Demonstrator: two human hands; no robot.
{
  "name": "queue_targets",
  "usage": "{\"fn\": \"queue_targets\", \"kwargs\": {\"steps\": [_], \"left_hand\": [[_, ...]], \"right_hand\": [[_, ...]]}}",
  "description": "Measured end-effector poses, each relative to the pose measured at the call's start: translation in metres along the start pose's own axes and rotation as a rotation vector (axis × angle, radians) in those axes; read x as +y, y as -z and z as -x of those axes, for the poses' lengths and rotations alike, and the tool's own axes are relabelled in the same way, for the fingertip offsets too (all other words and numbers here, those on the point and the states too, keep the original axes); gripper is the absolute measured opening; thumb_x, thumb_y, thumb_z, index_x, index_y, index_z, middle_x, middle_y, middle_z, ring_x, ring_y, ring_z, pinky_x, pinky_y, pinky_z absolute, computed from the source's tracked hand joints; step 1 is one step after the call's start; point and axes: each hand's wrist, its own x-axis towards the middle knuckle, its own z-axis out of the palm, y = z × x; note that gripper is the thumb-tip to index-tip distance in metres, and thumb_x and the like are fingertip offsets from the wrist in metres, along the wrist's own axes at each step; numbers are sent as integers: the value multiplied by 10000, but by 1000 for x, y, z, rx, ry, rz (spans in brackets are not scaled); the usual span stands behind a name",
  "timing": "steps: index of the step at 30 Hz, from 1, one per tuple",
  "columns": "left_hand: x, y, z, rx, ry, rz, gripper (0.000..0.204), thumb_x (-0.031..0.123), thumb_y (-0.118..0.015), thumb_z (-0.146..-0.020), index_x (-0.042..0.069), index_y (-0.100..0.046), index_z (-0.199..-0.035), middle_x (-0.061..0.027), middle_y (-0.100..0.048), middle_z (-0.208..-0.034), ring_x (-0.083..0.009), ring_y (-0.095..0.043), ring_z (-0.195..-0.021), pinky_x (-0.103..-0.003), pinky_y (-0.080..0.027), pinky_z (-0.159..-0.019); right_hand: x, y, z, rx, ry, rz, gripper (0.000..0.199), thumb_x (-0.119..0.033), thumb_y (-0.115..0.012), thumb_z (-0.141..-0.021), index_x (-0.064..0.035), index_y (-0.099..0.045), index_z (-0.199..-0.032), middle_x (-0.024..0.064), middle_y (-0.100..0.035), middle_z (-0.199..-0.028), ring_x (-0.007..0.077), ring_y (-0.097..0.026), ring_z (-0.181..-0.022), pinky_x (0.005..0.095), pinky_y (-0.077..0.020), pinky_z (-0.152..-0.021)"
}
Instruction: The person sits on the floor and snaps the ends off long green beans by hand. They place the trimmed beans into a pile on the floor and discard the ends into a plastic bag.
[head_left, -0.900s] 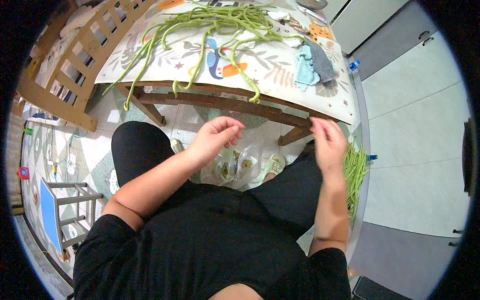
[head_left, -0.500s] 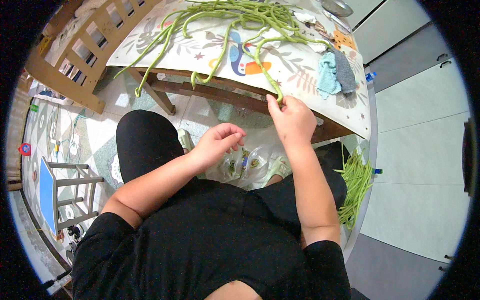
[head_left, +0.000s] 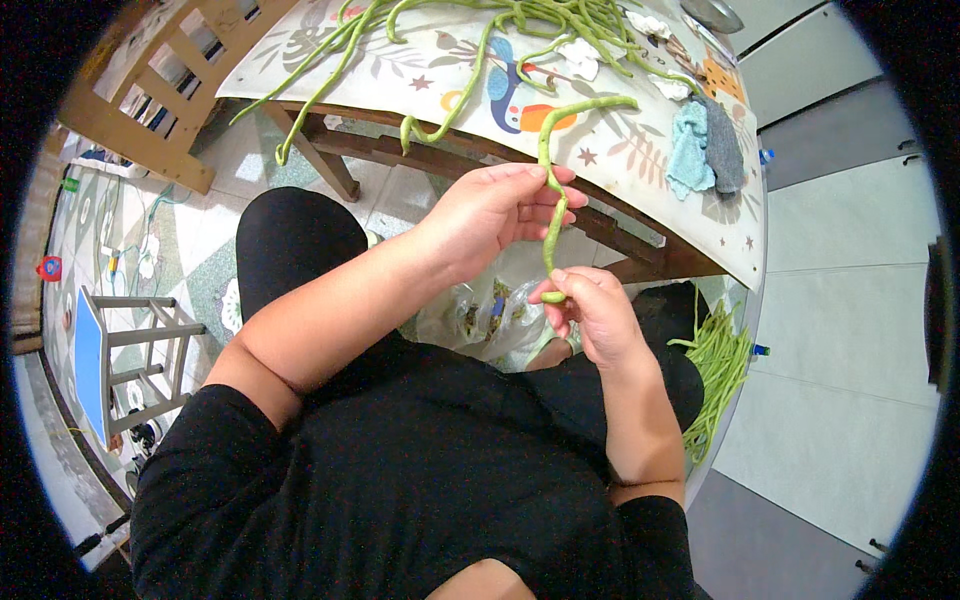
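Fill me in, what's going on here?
A seated person holds one long green bean in both hands: the left hand pinches it higher up, the right hand grips its lower end. More long beans lie on the patterned table ahead, beside a blue cloth. Another bean pile sits by the right leg.

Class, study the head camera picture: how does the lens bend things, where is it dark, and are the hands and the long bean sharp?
Head view: fisheye bends the table edge and floor tiles toward the rim; black corners ring the round image; light is soft and even, without hard shadows; the left hand, right hand and long bean are sharp, unblurred.
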Motion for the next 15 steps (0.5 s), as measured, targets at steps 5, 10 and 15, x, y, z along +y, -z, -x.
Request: {"fn": "queue_targets", "kwargs": {"steps": [5,10,15], "left_hand": [[-7,-6,10,-59,69,99,256,225,-438,-874,19,-523,-1001,-55,-582,-821,-149,-557,-744,-265,-447,-698],[-27,-15,22,-55,76,-267,204,201,-509,-846,16,-556,-919,-25,-561,-766,-98,-499,-657,-235,-421,-637],[-42,-18,34,-170,22,-577,165,150,-471,-868,31,-550,-952,5,-539,-758,-58,-483,-674,-195,-407,-620]], "right_hand": [[12,10,-5,19,115,210,280,-287,-470,-845,-37,-593,-860,20,-572,-717,88,-513,-613,199,-394,-530],[-9,16,-4,171,359,-207,359,-331,-413,-882,-15,-545,-992,22,-563,-801,88,-511,-725,223,-408,-600],[-17,30,-2,179,466,-331,359,-320,-420,-882,14,-552,-899,0,-453,-616,59,-385,-493,191,-314,-442]]}}
